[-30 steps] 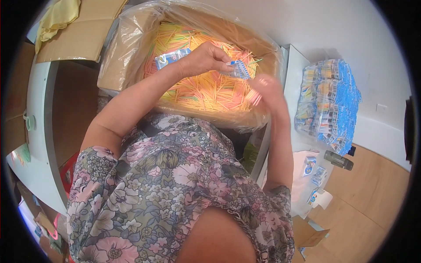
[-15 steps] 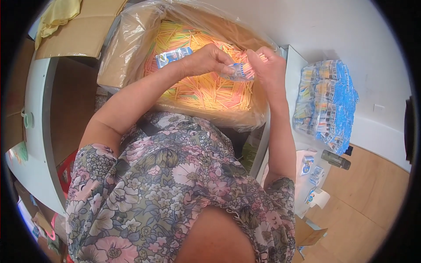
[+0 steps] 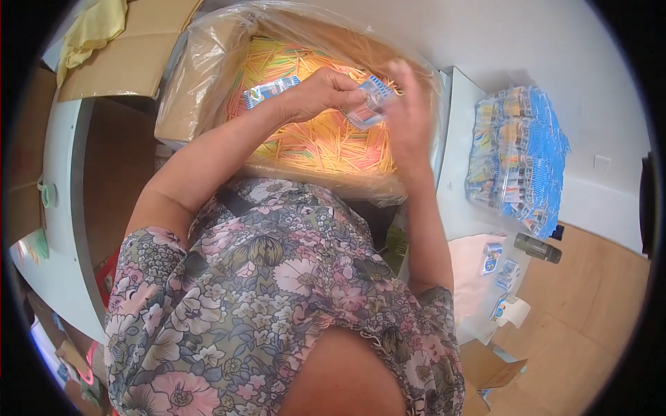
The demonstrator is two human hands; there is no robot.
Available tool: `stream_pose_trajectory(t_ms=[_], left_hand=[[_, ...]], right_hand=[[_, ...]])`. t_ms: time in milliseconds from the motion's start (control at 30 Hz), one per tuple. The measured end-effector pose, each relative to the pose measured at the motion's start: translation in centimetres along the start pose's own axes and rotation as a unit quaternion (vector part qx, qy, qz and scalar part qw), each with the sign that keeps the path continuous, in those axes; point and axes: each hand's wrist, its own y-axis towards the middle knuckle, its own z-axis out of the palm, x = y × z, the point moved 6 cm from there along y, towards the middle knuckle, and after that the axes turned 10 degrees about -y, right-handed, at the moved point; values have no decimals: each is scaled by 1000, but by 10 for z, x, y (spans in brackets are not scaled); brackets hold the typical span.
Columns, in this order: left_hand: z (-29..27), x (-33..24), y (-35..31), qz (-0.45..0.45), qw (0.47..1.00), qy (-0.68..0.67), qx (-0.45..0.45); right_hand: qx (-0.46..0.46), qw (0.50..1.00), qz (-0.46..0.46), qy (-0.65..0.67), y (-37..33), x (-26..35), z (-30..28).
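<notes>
My left hand (image 3: pixel 311 96) is closed on the edge of a small clear bag (image 3: pixel 369 111) with blue trim, pinched between thumb and fingers. Pinkish sticks show through its plastic. Close by on the right is my right hand (image 3: pixel 411 114), its fingers raised and smeared by motion, so I cannot tell whether it touches the bag. Both hands are over a plastic-lined cardboard box (image 3: pixel 186 104) full of thin yellow, pink and green sticks (image 3: pixel 312 149). Another blue and white bag (image 3: pixel 269 91) lies on the sticks beside my left wrist.
To the right, a large stack of filled blue-edged bags (image 3: pixel 517 156) stands on a white table (image 3: pixel 454 166). Nearer are a dark cylindrical bottle (image 3: pixel 538 248), a pink cloth (image 3: pixel 466 260) and a few small bags (image 3: pixel 492 257). A cardboard flap (image 3: pixel 132 52) with a yellow cloth (image 3: pixel 94 33) is at far left.
My right hand has let go of the pink sticks it gripped at the bag's mouth, and its fingers have lifted. The bag in my left hand has turned and now shows its flat face.
</notes>
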Motion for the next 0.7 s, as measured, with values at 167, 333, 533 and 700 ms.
stream_pose_trajectory(t_ms=[167,333,533,700], left_hand=[[7,0,6,16,980,193,33],[-34,-21,-6,67,904,419,-52],[-82,-31,-33,-32,702,707,-83],[-114,-3,-31,-171,706,680,-102]], right_hand=[[63,997,32,-33,-37,-6,7],[-1,979,204,6,-88,-21,-87],[-221,899,346,-149,-233,-82,-289],[-174,814,321,-451,-300,-161,-385]])
